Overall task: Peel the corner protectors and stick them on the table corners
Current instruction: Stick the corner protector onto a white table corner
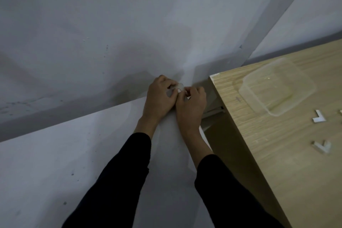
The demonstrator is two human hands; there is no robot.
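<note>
My left hand (160,98) and my right hand (191,105) meet in front of me, left of the wooden table (277,163). Between their fingertips they pinch a small clear corner protector (180,87); both hands grip it, and most of it is hidden by the fingers. The hands hang over the floor, a short way left of the table's far corner (212,77), not touching it. Two more white L-shaped corner protectors lie on the tabletop, one (318,116) nearer the container and one (322,146) closer to me.
A clear plastic container (277,87) sits upside down or empty on the table near its far corner. Grey-white walls and floor fill the left and the back. A white table leg (212,114) shows under the table's left edge.
</note>
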